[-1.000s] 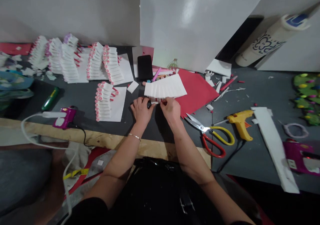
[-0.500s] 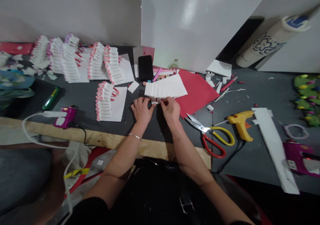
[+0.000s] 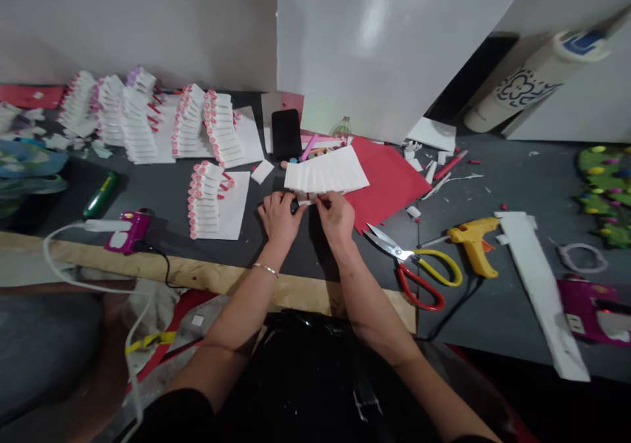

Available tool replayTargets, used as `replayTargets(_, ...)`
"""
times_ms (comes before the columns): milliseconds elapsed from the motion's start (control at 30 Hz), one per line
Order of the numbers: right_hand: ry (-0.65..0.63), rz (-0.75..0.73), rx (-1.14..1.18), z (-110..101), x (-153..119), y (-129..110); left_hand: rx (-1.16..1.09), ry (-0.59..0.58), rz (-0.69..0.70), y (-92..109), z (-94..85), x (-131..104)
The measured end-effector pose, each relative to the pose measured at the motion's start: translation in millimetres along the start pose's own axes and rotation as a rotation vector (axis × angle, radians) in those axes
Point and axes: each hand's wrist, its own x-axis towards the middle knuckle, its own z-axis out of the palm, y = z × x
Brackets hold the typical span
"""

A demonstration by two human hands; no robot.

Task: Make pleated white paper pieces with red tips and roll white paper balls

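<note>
Both hands meet at a small white paper piece (image 3: 305, 201) with a dark red mark on it, low over the grey table. My left hand (image 3: 280, 217) holds its left end between thumb and fingers. At the other end, my right hand (image 3: 337, 218) pinches with thumb and index finger; its fingertips partly hide the paper. Just beyond them lies a pleated white paper stack (image 3: 325, 172), partly on a red sheet (image 3: 389, 179). Scissors (image 3: 404, 254) with one yellow and one red handle rest to the right of my right hand.
A yellow glue gun (image 3: 474, 240) and a long white strip (image 3: 539, 292) lie at right. Left of my hands is a pleated paper piece with pink rolls (image 3: 205, 200); several similar ones stand behind. A black phone (image 3: 286, 134) and bottle (image 3: 532, 85) are farther back.
Hardly anything differs. Both hands stay on the small white paper piece, and the whole view has shifted very slightly.
</note>
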Motion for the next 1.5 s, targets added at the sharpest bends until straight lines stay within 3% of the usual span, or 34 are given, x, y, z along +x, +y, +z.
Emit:
replayTargets(300, -0.035, 0.095, -0.061, 1, 3, -3, 0.002, -0.001, -0.002, 0, 0.9, 0)
replayTargets(1167, -0.033, 0.03, -0.078, 1, 2, -2, 0.025, -0.014, -0.002, 1, -0.5, 0)
replayTargets(1500, -0.101, -0.027, -0.065, -19, -10, -1, -0.004, -0.015, -0.022, 2, -2.0, 0)
